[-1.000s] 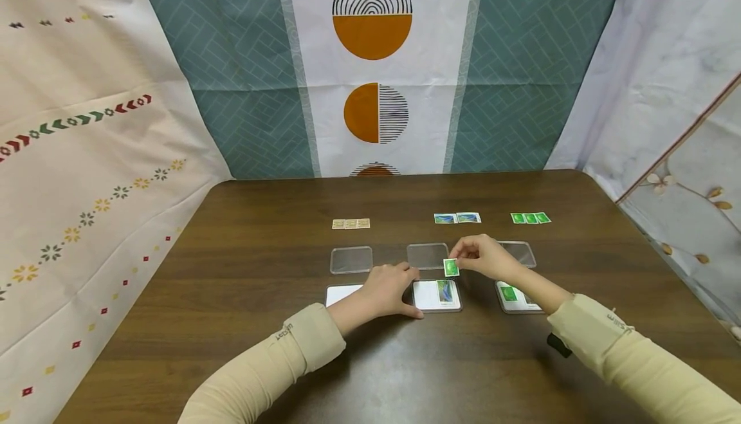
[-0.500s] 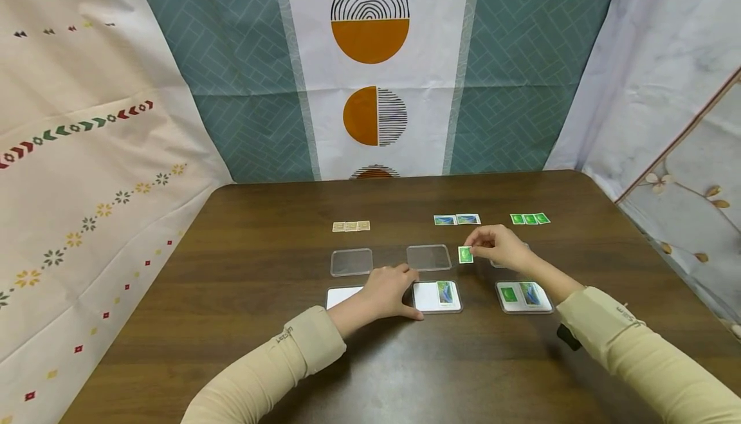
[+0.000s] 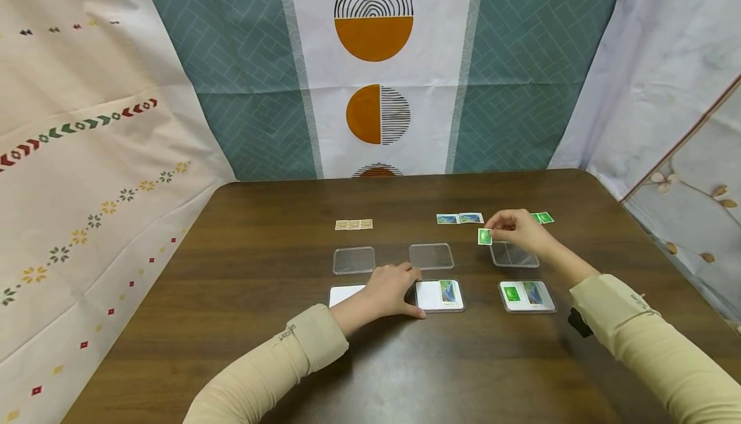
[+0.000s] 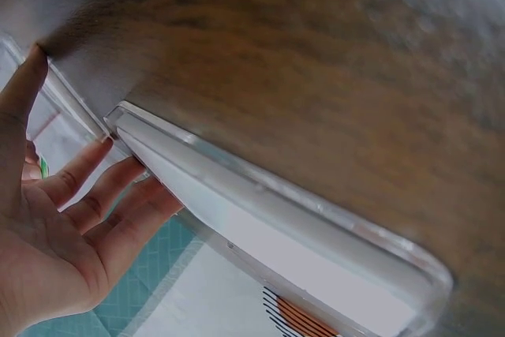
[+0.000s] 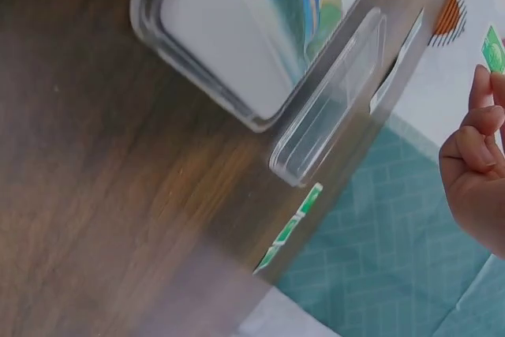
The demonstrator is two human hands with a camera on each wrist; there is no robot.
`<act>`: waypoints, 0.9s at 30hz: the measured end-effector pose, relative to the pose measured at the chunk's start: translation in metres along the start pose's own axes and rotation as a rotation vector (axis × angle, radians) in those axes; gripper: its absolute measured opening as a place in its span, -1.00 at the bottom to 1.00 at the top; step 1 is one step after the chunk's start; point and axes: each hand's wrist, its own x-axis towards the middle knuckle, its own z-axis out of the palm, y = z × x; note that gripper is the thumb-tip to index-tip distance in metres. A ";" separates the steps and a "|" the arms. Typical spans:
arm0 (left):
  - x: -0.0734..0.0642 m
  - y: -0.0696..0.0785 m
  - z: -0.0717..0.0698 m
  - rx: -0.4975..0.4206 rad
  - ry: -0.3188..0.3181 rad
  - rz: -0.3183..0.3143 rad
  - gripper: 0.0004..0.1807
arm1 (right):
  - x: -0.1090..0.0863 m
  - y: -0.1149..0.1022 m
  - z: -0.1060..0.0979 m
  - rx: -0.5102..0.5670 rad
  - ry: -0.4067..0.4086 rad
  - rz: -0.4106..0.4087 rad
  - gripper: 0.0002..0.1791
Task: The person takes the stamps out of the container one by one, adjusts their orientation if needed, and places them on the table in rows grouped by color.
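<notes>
My right hand (image 3: 521, 230) pinches a small green stamp (image 3: 485, 237) by its edge, raised above the table between the middle and right clear lids. In the right wrist view, the same green stamp (image 5: 493, 49) shows above the fingertips. My left hand (image 3: 386, 290) holds the left end of the middle clear case (image 3: 427, 309), thumb at its front corner and index finger at its back corner. That case has a white insert with a landscape stamp (image 3: 448, 291) on its right half. The left wrist view shows the left hand (image 4: 71, 234) between two cases.
The left case (image 3: 343, 293) is partly behind my left hand. The right case (image 3: 528, 309) bears a green and a landscape stamp. Clear lids (image 3: 354, 260) lie behind. Further back are tan stamps (image 3: 354, 224), landscape stamps (image 3: 460, 219) and green stamps (image 3: 543, 217).
My right hand has moved right and away from me with the green stamp, from near the middle case to near the right lid. My left hand has stayed on the middle case.
</notes>
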 end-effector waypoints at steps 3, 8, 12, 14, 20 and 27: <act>0.000 0.001 0.001 0.000 -0.006 0.002 -0.24 | 0.001 0.005 -0.005 -0.018 0.010 0.005 -0.92; 0.000 0.001 0.001 0.002 -0.005 0.004 -0.23 | 0.007 0.007 -0.015 -0.146 0.041 0.120 -0.87; -0.001 0.001 0.001 0.006 0.001 0.006 -0.23 | 0.011 0.009 -0.024 -0.218 0.051 0.170 -0.87; -0.001 0.000 0.001 0.005 0.007 0.005 -0.24 | 0.014 0.010 -0.029 -0.231 0.057 0.170 -0.87; -0.001 0.000 0.001 -0.006 0.019 0.002 -0.25 | 0.020 0.009 -0.040 -0.221 0.079 0.166 -0.85; -0.001 0.000 0.000 -0.001 0.011 0.000 -0.26 | 0.026 0.015 -0.042 -0.294 0.082 0.192 -0.85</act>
